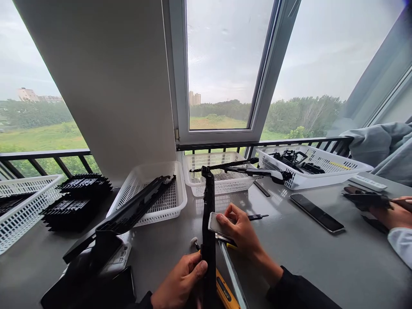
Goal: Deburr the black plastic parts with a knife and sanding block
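Observation:
A long black plastic trim piece (209,197) stands nearly upright in front of me. My left hand (182,277) is closed around its lower part, thumb on the near face. My right hand (241,229) pinches a small flat whitish block (215,223) whose left edge lies against the trim piece's right side; I cannot tell what the block is made of. Below the hands lie a yellow-handled tool (225,292) and a long metal strip (233,274), partly hidden by the trim piece. A thin dark tool (257,216) shows just beyond my right hand.
White baskets line the window side; a left one (182,206) and a middle one (222,189) bear long black parts, the right one (299,184) smaller pieces. Stacked black parts (71,206) and more trim (106,240) are left. A phone (317,212) and another person's hand (384,216) are right.

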Available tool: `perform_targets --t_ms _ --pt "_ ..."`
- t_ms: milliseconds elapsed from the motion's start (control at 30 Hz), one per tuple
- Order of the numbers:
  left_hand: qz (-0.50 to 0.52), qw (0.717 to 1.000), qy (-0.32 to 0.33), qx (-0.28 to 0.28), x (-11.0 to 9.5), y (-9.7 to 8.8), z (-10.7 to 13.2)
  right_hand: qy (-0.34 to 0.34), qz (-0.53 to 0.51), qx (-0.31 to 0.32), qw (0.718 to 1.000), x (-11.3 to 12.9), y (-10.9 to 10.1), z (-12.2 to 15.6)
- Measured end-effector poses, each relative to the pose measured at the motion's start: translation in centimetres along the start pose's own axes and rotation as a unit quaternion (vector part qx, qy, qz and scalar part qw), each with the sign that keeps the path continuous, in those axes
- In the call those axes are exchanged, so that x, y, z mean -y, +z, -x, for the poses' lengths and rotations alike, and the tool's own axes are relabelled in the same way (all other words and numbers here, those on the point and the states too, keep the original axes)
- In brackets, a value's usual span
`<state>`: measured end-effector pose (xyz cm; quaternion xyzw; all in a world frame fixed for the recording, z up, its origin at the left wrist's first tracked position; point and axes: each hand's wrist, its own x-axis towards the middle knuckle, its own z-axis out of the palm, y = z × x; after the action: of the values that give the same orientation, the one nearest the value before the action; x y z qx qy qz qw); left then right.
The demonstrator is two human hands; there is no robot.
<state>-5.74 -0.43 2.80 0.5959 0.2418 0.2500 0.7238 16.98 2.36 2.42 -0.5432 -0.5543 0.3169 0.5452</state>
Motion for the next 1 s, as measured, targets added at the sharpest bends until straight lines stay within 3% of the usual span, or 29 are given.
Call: perform_targets --t_ms 233,500,733,1000 --pt "-0.044 0.998 -0.031 -0.01 0.7 -0.3 0.1 -0.006 -0.004 -0.023 1.0 0.5 0.2 0.4" --pt "-0.006 1.0 0.001 -0.003 0.5 0.0 0.0 0.002 0.001 -0.006 1.0 -0.1 -1.2 -0.9" --pt "0.019 1.0 -0.005 0.014 0.8 0.2 -0.1 -0.007 0.011 0.036 0.999 0.3 0.5 0.3" --pt "0.029 0.999 -0.006 -0.012 0.5 0.3 0.0 0.002 0.01 0.028 1.0 0.3 0.3 0.1"
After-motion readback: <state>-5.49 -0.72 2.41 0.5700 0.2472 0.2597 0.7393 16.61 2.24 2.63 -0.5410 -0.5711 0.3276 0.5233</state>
